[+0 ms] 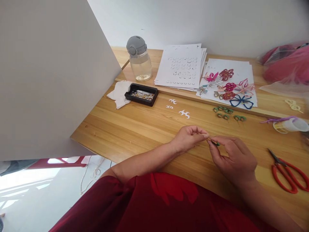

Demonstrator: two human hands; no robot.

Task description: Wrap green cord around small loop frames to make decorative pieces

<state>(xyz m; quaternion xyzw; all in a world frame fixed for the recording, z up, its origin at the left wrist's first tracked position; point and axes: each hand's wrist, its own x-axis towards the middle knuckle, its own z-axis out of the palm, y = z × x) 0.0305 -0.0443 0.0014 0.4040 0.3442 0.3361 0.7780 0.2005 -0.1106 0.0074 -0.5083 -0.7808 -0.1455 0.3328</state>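
My right hand pinches a small dark green curved piece, much like the green thread-wrapped crescents lying behind it on the table. Thumb and forefinger of my left hand are pressed together right beside it, their tips almost meeting those of the right. Whatever lies between the left fingertips is too small to make out. Beyond my left hand, white crescent paper cutouts lie flat on the wood. Red-handled scissors rest to the right of my right hand, blades pointing away from me.
A black tray of beads sits by a white cloth and a water bottle. On the raised back ledge are paper sheets and colourful flower pieces. A plastic cup lies sideways at right. A grey panel borders the left.
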